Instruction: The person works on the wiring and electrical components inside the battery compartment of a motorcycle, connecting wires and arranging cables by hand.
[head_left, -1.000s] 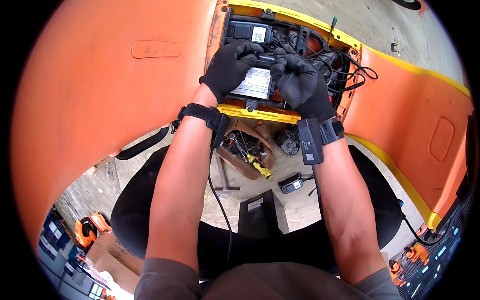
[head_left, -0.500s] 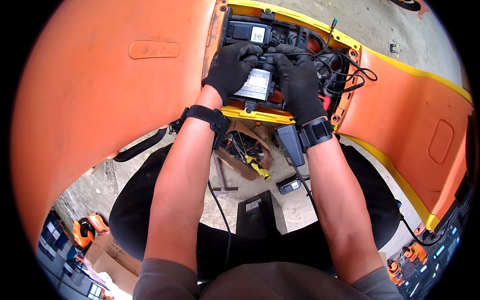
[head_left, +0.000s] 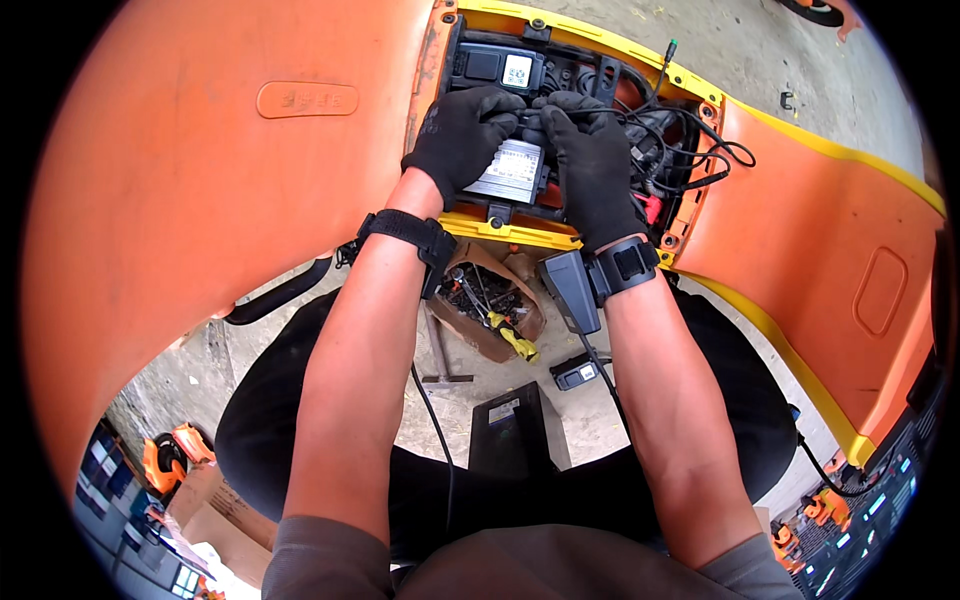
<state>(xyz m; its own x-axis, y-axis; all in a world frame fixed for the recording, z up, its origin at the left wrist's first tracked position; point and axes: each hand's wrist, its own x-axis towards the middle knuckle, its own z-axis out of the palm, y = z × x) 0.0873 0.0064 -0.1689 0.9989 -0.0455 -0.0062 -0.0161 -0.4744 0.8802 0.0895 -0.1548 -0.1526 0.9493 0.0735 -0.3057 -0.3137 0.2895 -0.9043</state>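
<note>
Both my gloved hands are over the open compartment of an orange and yellow vehicle body. My left hand (head_left: 463, 135) is closed, its fingertips pinching one end of a thin black cable connector (head_left: 531, 116). Closed as well, my right hand (head_left: 592, 165) grips the other side, with black cable running off to the right past its fingers. The two sets of fingertips almost meet, and they hide most of the connector. Beneath them lies a finned silver metal box (head_left: 512, 172) with a white label. A black module (head_left: 490, 66) sits beyond my left hand.
Loose black cables (head_left: 715, 165) loop over the compartment's right edge, near a red connector (head_left: 652, 208). Below, a cardboard box (head_left: 520, 340) holds small parts and yellow-handled pliers (head_left: 514, 338). A hammer (head_left: 437, 350) and a black box (head_left: 515, 430) are on the floor.
My right hand has shifted very slightly left, toward the left hand. Both hands keep their hold on the cable connector.
</note>
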